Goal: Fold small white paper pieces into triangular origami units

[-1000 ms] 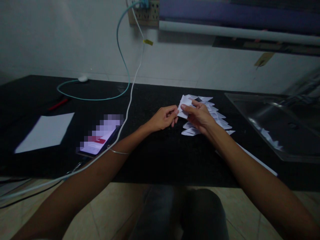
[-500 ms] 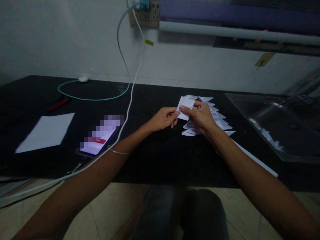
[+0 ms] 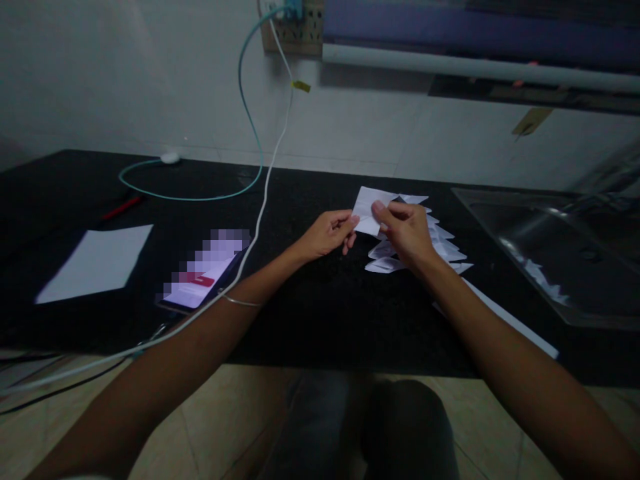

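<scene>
A small piece of folded white paper point(image 3: 367, 207) is held up between my two hands. My left hand point(image 3: 330, 233) pinches its lower left edge between thumb and fingers. On the paper's right side, my right hand point(image 3: 407, 230) grips it, the thumb lying on top and the fingers curled behind. Beneath and beyond my right hand lie several folded white paper pieces point(image 3: 445, 248) with pointed ends, set in a row on the black counter point(image 3: 310, 313). My right hand and wrist hide part of that row.
A white sheet point(image 3: 100, 263) and a lit phone point(image 3: 193, 283) lie at the left. A white cable point(image 3: 267, 190) crosses over my left forearm. Right of my right forearm is a long white paper strip point(image 3: 515, 320), then a metal sink point(image 3: 565, 247). A red pen-like object point(image 3: 123, 208) lies farther back.
My right thumb and fingers have shifted right along the folded paper, so more of its face shows. My left hand keeps its pinch. The whole view has moved slightly.
</scene>
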Tool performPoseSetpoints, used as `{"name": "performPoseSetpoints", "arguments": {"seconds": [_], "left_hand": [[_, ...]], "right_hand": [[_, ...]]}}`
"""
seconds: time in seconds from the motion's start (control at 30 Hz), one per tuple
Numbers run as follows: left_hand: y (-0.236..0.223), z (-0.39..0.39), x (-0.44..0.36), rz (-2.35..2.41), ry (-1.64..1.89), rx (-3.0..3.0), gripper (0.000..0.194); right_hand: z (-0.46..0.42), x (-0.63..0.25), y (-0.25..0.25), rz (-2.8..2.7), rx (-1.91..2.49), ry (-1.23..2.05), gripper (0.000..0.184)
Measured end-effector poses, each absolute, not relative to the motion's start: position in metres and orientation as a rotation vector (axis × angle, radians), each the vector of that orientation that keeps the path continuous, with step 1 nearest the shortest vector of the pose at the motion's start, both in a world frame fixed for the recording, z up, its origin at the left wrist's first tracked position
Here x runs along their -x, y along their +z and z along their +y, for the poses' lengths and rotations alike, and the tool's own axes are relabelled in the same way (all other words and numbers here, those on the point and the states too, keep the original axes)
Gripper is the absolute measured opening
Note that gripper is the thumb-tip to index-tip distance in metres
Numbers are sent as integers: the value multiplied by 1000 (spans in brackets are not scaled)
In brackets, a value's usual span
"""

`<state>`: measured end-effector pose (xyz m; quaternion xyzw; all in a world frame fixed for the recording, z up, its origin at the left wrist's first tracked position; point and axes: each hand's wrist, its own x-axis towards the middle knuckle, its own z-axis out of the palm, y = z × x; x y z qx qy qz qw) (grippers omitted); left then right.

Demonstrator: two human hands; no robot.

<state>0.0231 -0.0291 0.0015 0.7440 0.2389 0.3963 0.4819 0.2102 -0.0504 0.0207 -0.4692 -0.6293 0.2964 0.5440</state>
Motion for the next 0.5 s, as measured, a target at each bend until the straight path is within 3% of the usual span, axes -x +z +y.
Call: {"name": "performPoseSetpoints", "arguments": {"seconds": [0.23,0.4,0.5], "left_hand": [[6,-33,-19,597,852,-1848,45],[4,-29,-18,586,897,-1803,50],[3,-26,-20,621,972,-1769,49]], "right_hand": [[-52,-211,20,-1683,1137,544,60],[-56,-207,24,-1714,1065,614,39],[-56,-207,28,-1670,1070,487,35]]}}
